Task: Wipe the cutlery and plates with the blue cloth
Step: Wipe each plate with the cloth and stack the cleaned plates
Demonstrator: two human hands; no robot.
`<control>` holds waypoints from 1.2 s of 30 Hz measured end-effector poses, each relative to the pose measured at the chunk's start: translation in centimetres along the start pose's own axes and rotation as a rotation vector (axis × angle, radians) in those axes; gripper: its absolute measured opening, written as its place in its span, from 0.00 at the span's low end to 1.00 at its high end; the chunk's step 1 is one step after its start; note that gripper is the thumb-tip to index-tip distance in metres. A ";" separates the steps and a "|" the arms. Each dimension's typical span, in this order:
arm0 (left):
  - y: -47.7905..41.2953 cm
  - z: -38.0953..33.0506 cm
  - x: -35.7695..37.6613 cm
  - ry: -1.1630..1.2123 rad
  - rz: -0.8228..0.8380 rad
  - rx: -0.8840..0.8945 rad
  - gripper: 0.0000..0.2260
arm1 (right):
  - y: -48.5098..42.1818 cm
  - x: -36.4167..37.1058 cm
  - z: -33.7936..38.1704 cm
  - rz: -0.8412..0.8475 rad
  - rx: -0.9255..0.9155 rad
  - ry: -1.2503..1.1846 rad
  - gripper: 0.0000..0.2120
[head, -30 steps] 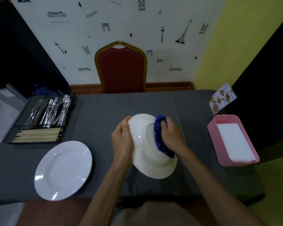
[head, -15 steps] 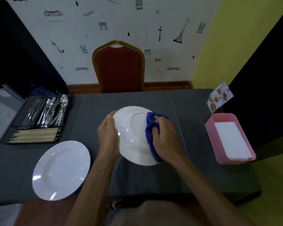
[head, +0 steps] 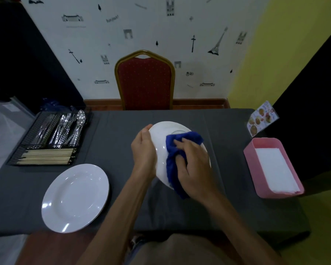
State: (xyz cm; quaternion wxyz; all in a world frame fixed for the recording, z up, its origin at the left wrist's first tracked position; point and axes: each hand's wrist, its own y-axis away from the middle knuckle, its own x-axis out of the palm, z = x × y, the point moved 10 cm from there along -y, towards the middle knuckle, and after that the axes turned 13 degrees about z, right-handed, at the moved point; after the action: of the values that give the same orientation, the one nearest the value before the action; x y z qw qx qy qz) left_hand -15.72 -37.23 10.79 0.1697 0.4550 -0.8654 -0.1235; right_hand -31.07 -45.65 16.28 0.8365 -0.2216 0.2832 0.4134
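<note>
Plate wiping is the step in hand. The held plate [head: 161,136] is raised above the middle of the table [head: 118,142], tilted on edge, with its underside and foot ring towards the camera. The left hand [head: 144,150] grips its left rim, thumb on the near face and fingers behind. The right hand [head: 193,169] is closed on the bunched blue cloth [head: 172,148] and presses it against the plate's underside.

Handling notes, as judgement:
- The plate is rigid, glossy and probably ceramic, so treat it as breakable and slippery. Hold it by the rim, opposite the wiping pressure.
- The cloth is soft and conforms to the surface. Bunching it gives a thick pad, but a loose tail hangs below the hand and could snag.
- One-handed support means hard rubbing could twist the plate out of the grip. Keep it low over the table.

A second plate [head: 75,197] lies face up on the table to the near left, well apart from the held one. The cutlery [head: 65,129] stands in a black tray [head: 33,134] at the far left, with chopsticks [head: 46,156] in the nearer compartment. These items are thin, stiff and smooth, and are best held by the handle.
</note>
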 end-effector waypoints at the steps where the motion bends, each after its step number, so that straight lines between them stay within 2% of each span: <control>1: 0.2 0.2 0.8 -0.027 0.025 0.006 0.12 | -1.0 -0.4 -0.3 -0.019 0.008 0.009 0.10; 4: 0.1 0.1 0.6 -0.024 0.023 -0.005 0.11 | -2.8 -2.0 -3.3 -0.033 0.099 0.083 0.03; 7: -0.6 -0.3 -1.7 0.085 -0.058 -0.040 0.10 | -0.7 -2.0 -5.5 0.021 0.196 0.105 0.03; 11: -0.9 -0.1 -2.2 0.151 -0.101 -0.050 0.10 | 1.3 0.4 -2.4 0.096 0.105 0.021 0.07; 15: 0.0 1.5 -0.5 0.076 -0.064 -0.070 0.12 | -0.9 0.2 0.8 0.051 -0.018 0.021 0.07; 21: -0.3 0.9 -3.2 0.147 -0.092 -0.086 0.08 | -1.7 -0.6 -5.4 0.097 0.165 0.156 0.06; 27: 0.4 1.2 -2.5 0.245 -0.103 -0.100 0.07 | 2.6 2.2 0.0 -0.049 -0.069 0.052 0.13; 31: 1.3 1.2 0.0 0.163 -0.023 -0.053 0.10 | 1.0 3.1 3.1 -0.116 -0.186 0.109 0.14; 36: 2.1 -1.0 2.7 -0.099 0.124 0.124 0.15 | -4.0 1.5 2.2 -0.136 -0.050 -0.036 0.07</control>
State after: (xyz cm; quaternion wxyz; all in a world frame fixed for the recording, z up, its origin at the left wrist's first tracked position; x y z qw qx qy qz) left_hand -18.31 -38.35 12.92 0.1056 0.4036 -0.9052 -0.0810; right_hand -26.36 -45.69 17.47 0.8618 -0.2535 0.2419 0.3667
